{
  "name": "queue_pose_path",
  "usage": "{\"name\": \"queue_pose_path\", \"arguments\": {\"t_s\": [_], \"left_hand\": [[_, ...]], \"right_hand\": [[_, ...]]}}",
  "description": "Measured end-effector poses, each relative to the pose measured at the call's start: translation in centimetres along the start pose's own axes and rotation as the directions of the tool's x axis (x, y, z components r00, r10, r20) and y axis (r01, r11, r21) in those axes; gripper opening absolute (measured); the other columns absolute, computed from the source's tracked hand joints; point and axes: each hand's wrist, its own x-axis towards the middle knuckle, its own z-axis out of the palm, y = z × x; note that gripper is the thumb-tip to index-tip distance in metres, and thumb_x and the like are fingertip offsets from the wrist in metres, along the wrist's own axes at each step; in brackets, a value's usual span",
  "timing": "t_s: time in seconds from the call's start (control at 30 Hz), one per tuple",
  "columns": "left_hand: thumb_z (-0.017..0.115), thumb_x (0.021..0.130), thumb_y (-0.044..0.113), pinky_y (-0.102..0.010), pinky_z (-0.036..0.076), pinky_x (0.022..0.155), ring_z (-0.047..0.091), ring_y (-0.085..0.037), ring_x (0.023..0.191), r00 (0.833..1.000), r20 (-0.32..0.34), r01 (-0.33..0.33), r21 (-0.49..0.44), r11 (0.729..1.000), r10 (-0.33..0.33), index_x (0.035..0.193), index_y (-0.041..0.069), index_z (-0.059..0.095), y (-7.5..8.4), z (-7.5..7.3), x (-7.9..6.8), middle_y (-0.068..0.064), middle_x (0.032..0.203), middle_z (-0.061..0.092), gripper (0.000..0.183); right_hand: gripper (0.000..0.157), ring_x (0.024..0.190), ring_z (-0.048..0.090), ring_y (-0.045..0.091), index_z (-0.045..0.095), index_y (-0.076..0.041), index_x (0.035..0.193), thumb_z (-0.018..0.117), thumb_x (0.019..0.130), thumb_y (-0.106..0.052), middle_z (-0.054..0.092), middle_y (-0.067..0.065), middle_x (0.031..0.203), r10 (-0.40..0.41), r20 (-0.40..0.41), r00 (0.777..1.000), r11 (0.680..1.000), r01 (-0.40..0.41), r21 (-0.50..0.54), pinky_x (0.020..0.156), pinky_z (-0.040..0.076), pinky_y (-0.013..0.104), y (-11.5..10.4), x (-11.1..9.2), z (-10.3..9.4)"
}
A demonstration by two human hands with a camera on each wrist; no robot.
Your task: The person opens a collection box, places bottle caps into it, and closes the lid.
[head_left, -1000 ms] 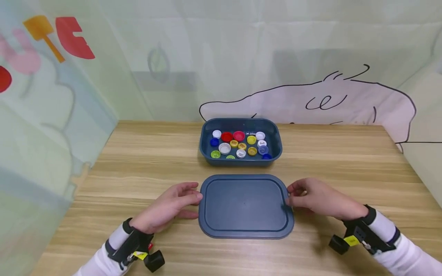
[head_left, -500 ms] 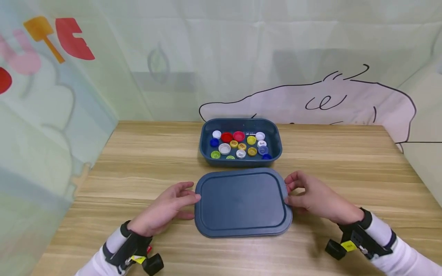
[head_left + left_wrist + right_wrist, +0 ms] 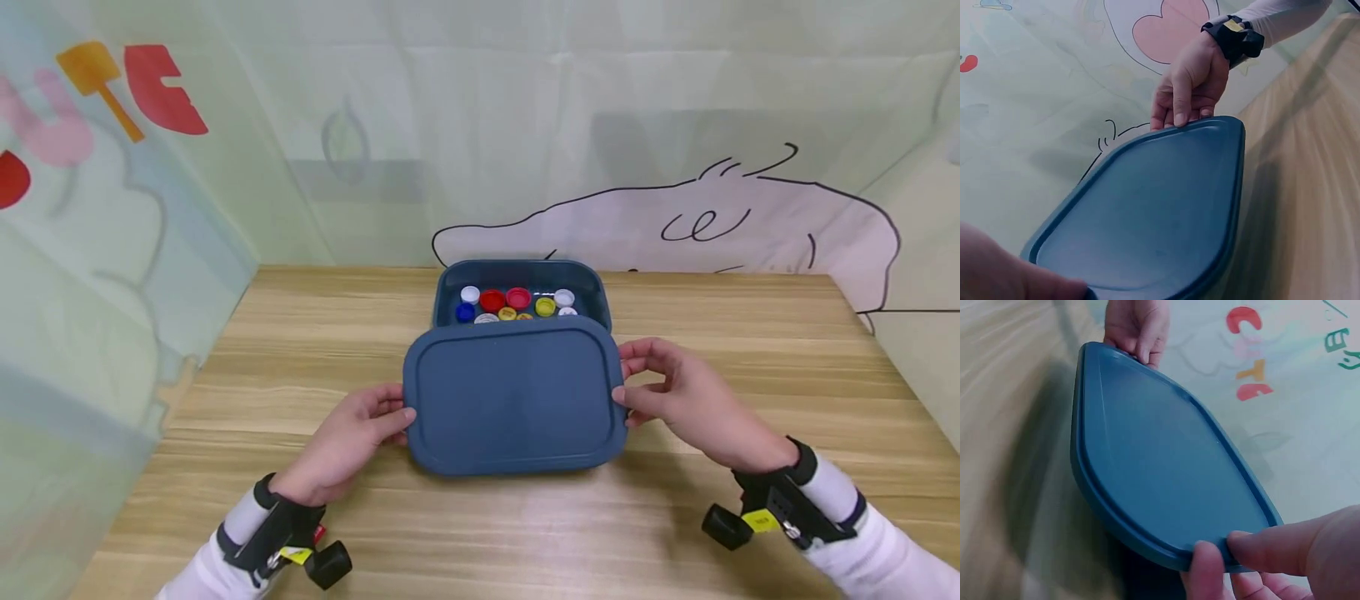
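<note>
Both hands hold a flat blue lid (image 3: 517, 400) with rounded corners, raised off the wooden table. My left hand (image 3: 348, 446) pinches its left edge, thumb on top and fingers beneath. At the opposite edge my right hand (image 3: 686, 404) grips it the same way, its thumb and fingertips showing close up in the right wrist view. Behind the lid stands a dark blue rectangular box (image 3: 525, 271) holding several bottle caps, among them a red cap (image 3: 492, 301) and a yellow cap (image 3: 545, 307). The lid overlaps the box's front in the head view and hides its nearer caps.
The wooden table (image 3: 315, 333) runs back to a pale cloth backdrop (image 3: 510, 125) printed with cartoon drawings and letters. Another cloth panel (image 3: 82, 317) closes off the left side. Each wrist wears a black strapped camera.
The lid has come up off the table and moved away from me toward the box, slightly left. Both hands have travelled with it, and the front caps are now covered from view.
</note>
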Motion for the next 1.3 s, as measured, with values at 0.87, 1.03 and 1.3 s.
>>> {"name": "queue_pose_path", "arguments": {"t_s": [0.87, 1.03, 1.3], "left_hand": [[0.058, 0.097, 0.012, -0.028, 0.056, 0.074, 0.058, -0.025, 0.092, 0.955, -0.222, -0.188, 0.064, 0.98, 0.198, 0.132, 0.001, 0.056, 5.7, -1.3, 9.5, -0.015, 0.114, 0.057, 0.037], [0.057, 0.098, 0.014, -0.028, 0.05, 0.072, 0.053, -0.029, 0.092, 0.96, -0.206, -0.154, 0.166, 0.974, 0.187, 0.134, 0.002, 0.055, 5.4, -1.5, 11.2, -0.012, 0.111, 0.056, 0.038], [0.06, 0.095, 0.011, -0.033, 0.05, 0.071, 0.054, -0.026, 0.09, 0.963, -0.209, -0.131, 0.203, 0.97, 0.173, 0.133, -0.001, 0.054, 4.3, -1.2, 12.8, -0.012, 0.102, 0.055, 0.04]], "right_hand": [[0.052, 0.101, 0.058, 0.023, 0.051, -0.006, 0.136, 0.064, 0.094, -0.032, 0.058, 0.012, 0.123, -0.002, -0.187, 0.982, 1.0, -0.003, -0.029, 0.078, 0.054, 0.031, -0.9, 8.3, -3.9], [0.049, 0.097, 0.059, 0.022, 0.051, -0.004, 0.137, 0.064, 0.094, -0.026, 0.058, 0.013, 0.123, 0.019, -0.168, 0.986, 0.999, -0.025, -0.033, 0.075, 0.054, 0.031, 0.3, 9.5, -3.8], [0.048, 0.093, 0.058, 0.022, 0.05, -0.004, 0.137, 0.064, 0.094, -0.022, 0.058, 0.015, 0.123, 0.042, -0.16, 0.986, 0.997, -0.053, -0.063, 0.071, 0.052, 0.029, 1.3, 10.2, -3.6]]}}
